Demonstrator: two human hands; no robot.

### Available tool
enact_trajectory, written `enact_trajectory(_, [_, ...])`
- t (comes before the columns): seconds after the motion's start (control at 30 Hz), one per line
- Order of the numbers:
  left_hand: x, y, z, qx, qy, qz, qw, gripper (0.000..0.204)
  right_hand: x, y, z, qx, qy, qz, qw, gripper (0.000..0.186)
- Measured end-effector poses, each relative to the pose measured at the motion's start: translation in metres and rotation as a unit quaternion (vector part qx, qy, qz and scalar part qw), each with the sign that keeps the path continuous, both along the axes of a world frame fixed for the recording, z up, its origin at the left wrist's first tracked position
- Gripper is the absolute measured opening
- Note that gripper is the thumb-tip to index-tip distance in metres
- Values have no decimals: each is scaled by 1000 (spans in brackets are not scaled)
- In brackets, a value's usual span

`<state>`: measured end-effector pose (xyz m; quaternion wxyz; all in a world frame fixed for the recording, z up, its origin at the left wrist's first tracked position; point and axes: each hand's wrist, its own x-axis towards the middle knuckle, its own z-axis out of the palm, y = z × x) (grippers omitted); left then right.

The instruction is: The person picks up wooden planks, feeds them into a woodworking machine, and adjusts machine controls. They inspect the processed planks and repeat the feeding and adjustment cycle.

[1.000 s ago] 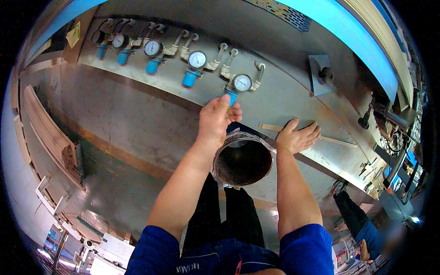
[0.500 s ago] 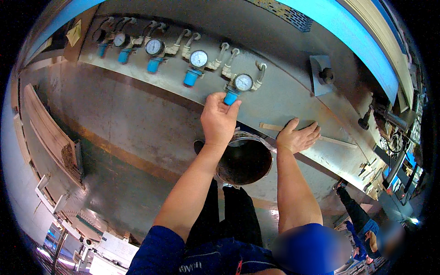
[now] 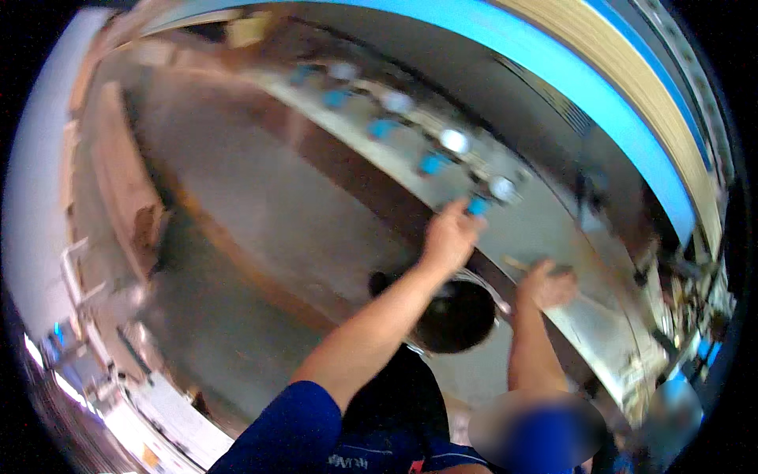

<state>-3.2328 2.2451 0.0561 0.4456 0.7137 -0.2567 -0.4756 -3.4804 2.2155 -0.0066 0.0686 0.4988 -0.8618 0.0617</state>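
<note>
A row of round white pressure gauges with blue regulator knobs runs along the grey metal panel (image 3: 576, 237). At the near right end of the row, my left hand (image 3: 452, 238) has its fingers closed on the blue regulator knob (image 3: 477, 206), just below the last gauge (image 3: 501, 188). Motion blur hides the exact grip. My right hand (image 3: 548, 286) rests on the panel to the right with its fingers spread and holds nothing. A thin wooden strip (image 3: 517, 262) lies at that hand.
Below my forearms stands a round bucket (image 3: 454, 320) with a dark inside, close to my legs. Wooden boards (image 3: 122, 182) lean at the left. A blue curved beam (image 3: 553, 59) arches over the panel. Clutter (image 3: 671, 316) fills the right edge.
The view has swung, so the panel, gauges and both hands appear farther right and lower, and blurred. My left hand stays at the same knob; my right hand stays on the panel.
</note>
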Motion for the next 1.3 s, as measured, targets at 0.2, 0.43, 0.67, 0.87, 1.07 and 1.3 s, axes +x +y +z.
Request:
enact_trajectory(0.2, [97, 261, 83, 104, -5, -193, 976, 60, -26, 17, 8, 46, 56, -54, 996, 84])
enact_trajectory(0.43, [206, 797, 189, 575, -200, 239, 757, 43, -43, 102, 128, 115, 19, 171, 978, 67])
enact_trajectory(0.67, [243, 1014, 187, 670, 57, 121, 730, 42, 255, 243, 127, 383, -279, 240, 847, 54])
enact_trajectory(0.87, [474, 896, 131, 351, -69, 111, 927, 57, 450, 274, 150, 536, -196, 283, 770, 45])
enact_trajectory(1.07, [820, 702, 229, 121, -173, 288, 934, 54, 565, 219, 80, 359, -246, 390, 811, 24])
enact_trajectory(1.3, [993, 732, 285, 283, -191, 382, 859, 54, 998, 176, 167, 442, -492, 269, 700, 22])
